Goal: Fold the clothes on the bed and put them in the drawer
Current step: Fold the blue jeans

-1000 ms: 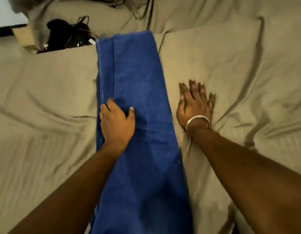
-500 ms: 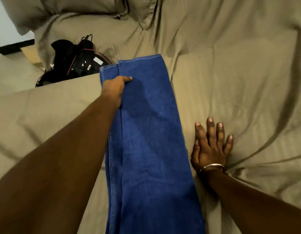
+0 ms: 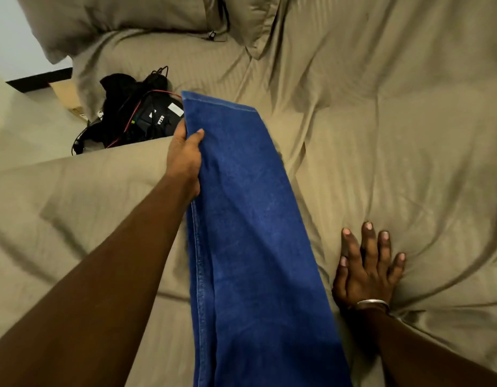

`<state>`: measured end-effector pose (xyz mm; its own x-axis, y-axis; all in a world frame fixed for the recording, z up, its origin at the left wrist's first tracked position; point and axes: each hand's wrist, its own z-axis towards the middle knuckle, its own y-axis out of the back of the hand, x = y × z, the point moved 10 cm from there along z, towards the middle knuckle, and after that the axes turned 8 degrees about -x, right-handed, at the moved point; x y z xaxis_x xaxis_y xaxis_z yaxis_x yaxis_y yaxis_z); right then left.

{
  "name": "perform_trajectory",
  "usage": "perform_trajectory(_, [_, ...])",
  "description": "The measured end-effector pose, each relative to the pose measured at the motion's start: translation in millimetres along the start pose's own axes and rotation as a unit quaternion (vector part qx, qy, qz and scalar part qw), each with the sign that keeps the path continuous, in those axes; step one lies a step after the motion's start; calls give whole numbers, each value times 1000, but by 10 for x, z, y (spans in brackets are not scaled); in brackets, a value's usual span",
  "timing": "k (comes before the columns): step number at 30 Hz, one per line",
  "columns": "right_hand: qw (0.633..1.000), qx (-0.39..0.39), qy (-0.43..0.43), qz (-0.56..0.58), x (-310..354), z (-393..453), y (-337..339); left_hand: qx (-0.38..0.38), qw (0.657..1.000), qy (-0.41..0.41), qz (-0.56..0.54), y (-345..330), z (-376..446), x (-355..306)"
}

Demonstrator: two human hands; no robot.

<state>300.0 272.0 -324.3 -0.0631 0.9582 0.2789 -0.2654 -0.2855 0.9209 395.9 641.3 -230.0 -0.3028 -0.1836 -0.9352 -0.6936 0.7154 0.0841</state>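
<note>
1. Fingers of the left hand curl under the left edge of the blue jeans with the thumb pressed on top, a firm pinch close to the hem. I judge this grip is there to lift the far end and bring it back toward the person for a crosswise fold.

2. To the right of the jeans, near their closer half, the right hand lies flat on the bed sheet, fingers straight and spread, holding nothing. It appears to brace the person's weight while the other arm reaches out; it is just beside the denim, and I cannot tell whether it touches it.

3. The jeans run as one long, narrow strip away from the person, legs apparently stacked on each other. The side seam with pale stitching shows along the left edge, and the stitched hem is the farthest end, slightly raised. The cloth looks smooth and thick, so it should crease cleanly.

4. Left of the hem lies a black bundle with cables; beyond the hem is a pillow. No drawer is in view.
</note>
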Motion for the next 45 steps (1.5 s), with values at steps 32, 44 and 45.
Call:
perform_trajectory(32, [1000,0,14,7,15,-27,-21,101,939,245,220,922,-2016,1304])
perform_trajectory(44, [999,-30,29,10,27,-25,56,12,950,199,240,1446,-2609,1449])
perform_trajectory(45, [999,-30,30,7,27,-17,55,0,946,195,258,1525,-2634,1475])
